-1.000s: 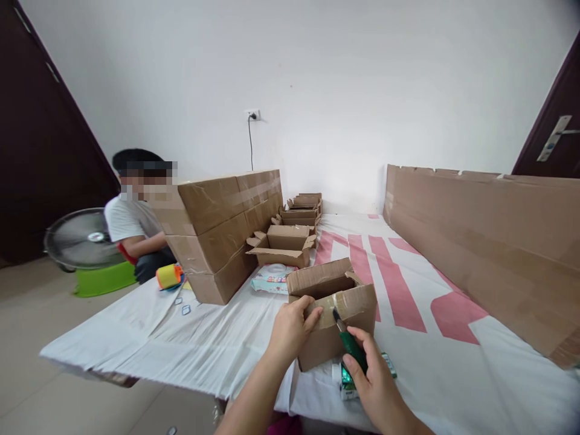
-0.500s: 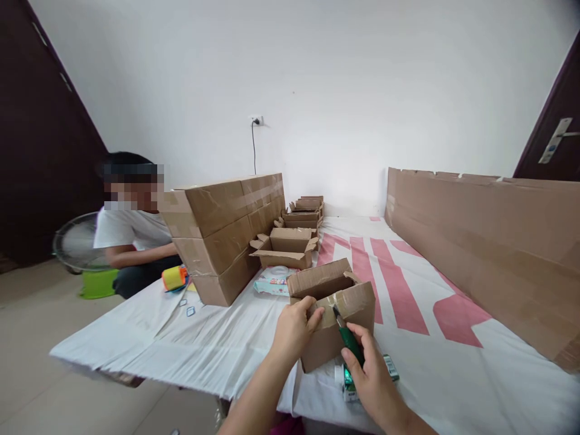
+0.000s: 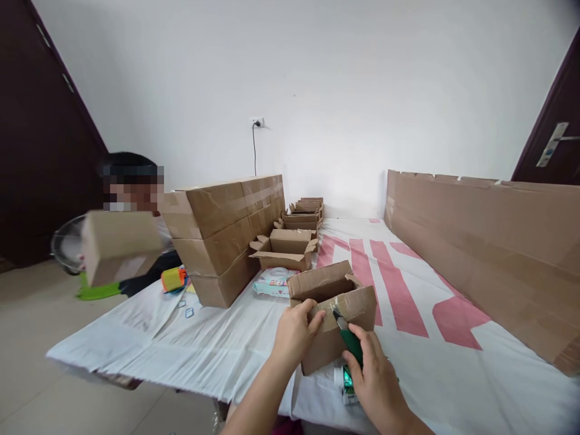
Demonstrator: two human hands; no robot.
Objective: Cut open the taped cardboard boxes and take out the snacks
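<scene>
An open cardboard box point(image 3: 326, 347) stands slightly tilted at the front of the table, its near flap facing me. My left hand point(image 3: 296, 329) grips the top edge of that flap, thumb on the outside. In my right hand point(image 3: 374, 368) is a green-handled utility knife point(image 3: 351, 343); its blade tip touches the clear tape on the flap. Partly behind my right hand lies a small green and white package point(image 3: 347, 383). A pale, printed packet point(image 3: 272, 284) with a tape roll on it lies just beyond the box.
Stacked closed cartons point(image 3: 222, 254) stand left, beside a row of open boxes point(image 3: 287, 248). A long cardboard panel point(image 3: 480, 235) borders the right side. Across the left edge, a co-worker holds a carton point(image 3: 122, 248). An orange and yellow tape dispenser point(image 3: 173, 280) lies near the stack.
The co-worker has lifted a carton into view at the left. My hands, the knife and the open box have hardly moved.
</scene>
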